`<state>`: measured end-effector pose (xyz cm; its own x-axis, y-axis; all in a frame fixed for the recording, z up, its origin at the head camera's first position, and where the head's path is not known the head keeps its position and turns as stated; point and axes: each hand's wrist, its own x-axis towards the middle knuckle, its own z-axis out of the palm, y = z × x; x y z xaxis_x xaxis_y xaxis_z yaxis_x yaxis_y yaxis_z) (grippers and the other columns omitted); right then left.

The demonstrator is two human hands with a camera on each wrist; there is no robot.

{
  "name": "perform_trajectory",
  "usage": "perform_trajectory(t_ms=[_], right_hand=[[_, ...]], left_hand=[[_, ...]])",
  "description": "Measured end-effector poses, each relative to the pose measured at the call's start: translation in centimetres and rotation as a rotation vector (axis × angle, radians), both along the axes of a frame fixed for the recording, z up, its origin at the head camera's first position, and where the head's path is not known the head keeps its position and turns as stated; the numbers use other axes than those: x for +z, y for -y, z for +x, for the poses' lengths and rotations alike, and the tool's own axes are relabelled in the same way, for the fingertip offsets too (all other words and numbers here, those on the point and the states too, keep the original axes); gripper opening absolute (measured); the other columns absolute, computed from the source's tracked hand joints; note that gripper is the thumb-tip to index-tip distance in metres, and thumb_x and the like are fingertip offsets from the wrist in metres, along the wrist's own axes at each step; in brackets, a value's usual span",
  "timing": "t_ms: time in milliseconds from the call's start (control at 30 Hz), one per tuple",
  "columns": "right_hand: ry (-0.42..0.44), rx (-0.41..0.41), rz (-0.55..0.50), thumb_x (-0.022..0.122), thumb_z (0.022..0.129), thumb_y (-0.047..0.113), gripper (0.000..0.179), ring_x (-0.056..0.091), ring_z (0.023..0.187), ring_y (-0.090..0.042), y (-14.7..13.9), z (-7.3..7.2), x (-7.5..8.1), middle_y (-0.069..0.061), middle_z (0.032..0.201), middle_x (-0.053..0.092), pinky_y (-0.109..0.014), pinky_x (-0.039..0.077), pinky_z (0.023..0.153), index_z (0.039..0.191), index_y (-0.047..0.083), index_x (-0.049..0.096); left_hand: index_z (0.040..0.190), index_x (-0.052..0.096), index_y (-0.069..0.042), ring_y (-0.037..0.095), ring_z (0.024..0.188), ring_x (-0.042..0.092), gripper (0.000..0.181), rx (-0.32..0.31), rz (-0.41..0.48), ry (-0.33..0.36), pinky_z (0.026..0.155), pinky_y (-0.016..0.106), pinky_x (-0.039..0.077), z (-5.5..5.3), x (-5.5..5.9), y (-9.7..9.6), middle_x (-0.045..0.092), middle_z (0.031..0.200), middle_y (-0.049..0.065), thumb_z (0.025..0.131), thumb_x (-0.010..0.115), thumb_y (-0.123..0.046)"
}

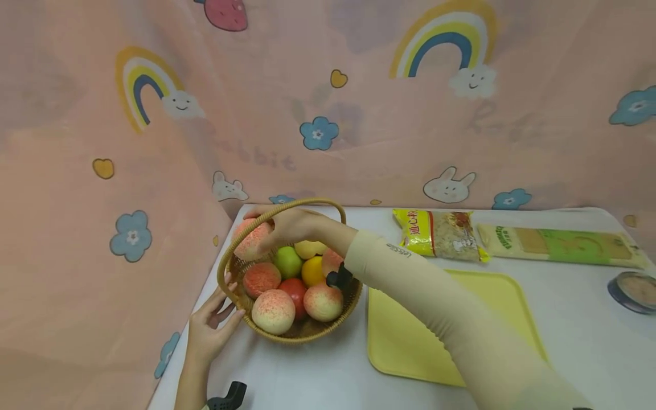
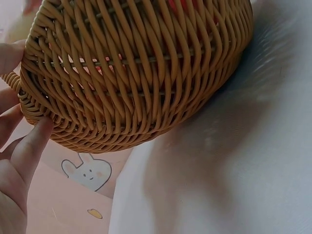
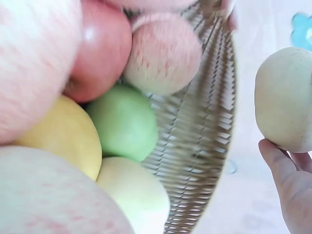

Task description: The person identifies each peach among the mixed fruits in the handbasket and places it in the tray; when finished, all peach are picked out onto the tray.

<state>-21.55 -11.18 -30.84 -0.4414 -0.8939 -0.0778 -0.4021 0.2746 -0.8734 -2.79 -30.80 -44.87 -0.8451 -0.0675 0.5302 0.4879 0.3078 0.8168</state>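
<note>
A wicker basket (image 1: 293,340) with an arched handle (image 1: 307,202) stands at the table's left side, holding several fruits. Among them are blushed peaches (image 1: 274,311), a red apple-like fruit (image 1: 294,295), a green round fruit (image 1: 288,262) and an orange-yellow one (image 1: 312,271). My left hand (image 1: 211,324) grips the basket's left rim near the handle's foot, thumb against the weave (image 2: 136,73). Under the handle, my right hand (image 1: 293,224) holds a pink-and-cream peach (image 1: 251,240) over the far-left rim. The right wrist view shows that peach (image 3: 285,100) apart from the basket.
Right of the basket lies a yellow tray (image 1: 410,347), partly covered by my right sleeve (image 1: 435,302). Behind it are a yellow-ended pasta bag (image 1: 441,234) and a long green packet (image 1: 564,246). A round dark-rimmed container (image 1: 635,291) sits far right. Patterned cloth (image 1: 359,159) hangs behind.
</note>
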Motion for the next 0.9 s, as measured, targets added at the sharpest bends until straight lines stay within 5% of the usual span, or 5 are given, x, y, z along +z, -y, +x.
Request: perform_trajectory(t_ms=[100,200,367,600,900], right_hand=[[-0.058,-0.001,-0.003,0.078,0.077,0.026,0.067,0.051,0.094,-0.012,-1.2,1.1,0.3,0.001,0.125,0.058,-0.021,0.047,0.081,0.137,0.020,0.047],[-0.095,0.008,-0.037,0.078,0.077,0.027,0.068,0.052,0.111,-0.006,-2.8,2.0,0.2,0.006,0.129,0.055,-0.021,0.047,0.094,0.137,0.019,0.047],[0.013,0.025,-0.181,0.078,0.077,0.015,0.072,0.050,0.124,-0.015,-6.6,3.0,-0.8,-0.001,0.134,0.051,-0.030,0.043,0.108,0.140,0.011,0.043],[0.128,-0.043,-0.274,0.078,0.077,0.009,0.073,0.052,0.124,-0.021,-11.7,4.3,-3.2,-0.006,0.140,0.045,-0.032,0.048,0.103,0.140,0.008,0.041],[0.029,-0.176,-0.329,0.078,0.078,0.013,0.069,0.045,0.128,-0.016,-17.5,6.3,-6.8,-0.004,0.140,0.047,-0.031,0.045,0.105,0.139,0.013,0.045]], left_hand=[[0.121,0.050,0.021,0.011,0.131,0.047,0.052,0.013,-0.006,0.005,0.092,0.020,0.051,0.0,0.1,0.2,0.035,0.141,0.036,0.071,0.063,0.026],[0.120,0.051,0.021,0.010,0.130,0.048,0.051,0.021,-0.009,0.004,0.091,0.019,0.051,-0.2,0.3,0.2,0.036,0.141,0.036,0.071,0.063,0.026],[0.119,0.052,0.021,0.010,0.129,0.048,0.050,0.026,-0.020,0.007,0.090,0.019,0.051,-0.6,0.7,-0.1,0.036,0.141,0.036,0.071,0.063,0.025],[0.119,0.050,0.023,0.013,0.132,0.045,0.049,0.005,-0.010,-0.015,0.090,0.019,0.051,-1.0,0.9,0.0,0.036,0.142,0.034,0.071,0.061,0.027],[0.118,0.050,0.024,0.012,0.130,0.047,0.050,0.007,0.045,-0.002,0.090,0.021,0.051,-0.1,0.3,-0.3,0.036,0.143,0.032,0.069,0.060,0.029]])
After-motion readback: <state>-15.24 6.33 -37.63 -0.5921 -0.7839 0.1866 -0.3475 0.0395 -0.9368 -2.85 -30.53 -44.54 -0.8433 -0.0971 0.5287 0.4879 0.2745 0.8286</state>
